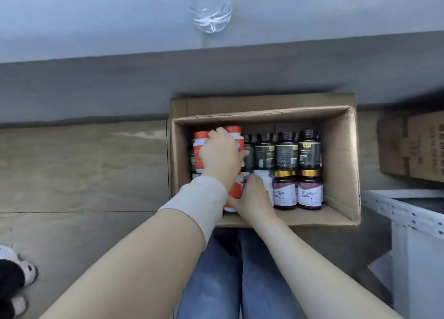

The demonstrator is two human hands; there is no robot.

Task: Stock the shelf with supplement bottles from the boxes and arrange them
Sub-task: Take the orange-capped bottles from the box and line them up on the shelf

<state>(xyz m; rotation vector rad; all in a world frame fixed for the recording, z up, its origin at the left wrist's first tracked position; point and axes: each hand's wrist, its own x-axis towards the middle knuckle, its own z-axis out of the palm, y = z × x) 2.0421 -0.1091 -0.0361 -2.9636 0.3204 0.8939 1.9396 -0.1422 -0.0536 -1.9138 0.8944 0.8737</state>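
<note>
So this is the unloading step, pulling stock out of the box (341, 155), with nothing on a shelf yet as far as I can see. Nearest in, the right hand (249, 197) has its fingers curled over an orange bottle (235, 190) in the near row. The gold-capped bottles (308, 191) sit well off to the right of those fingertips. Just past that, the left hand (219, 155) is wrapped over the orange-capped bottles (200, 148) in the far row: fingers bent across them, thumb tucked on the right side next to the black-capped bottles (286, 152). Everything looks laid on its side, long axis running near-to-far, caps pointing away from the person toward the far wall. I'd guess the next move is a straight lift up and out, and both grips need to hold firm since round bottles roll; then each gets tipped cap-up for shelving. Way beyond the fingers, a water bottle (211, 8) stands on a grey ledge (96, 18).
</note>
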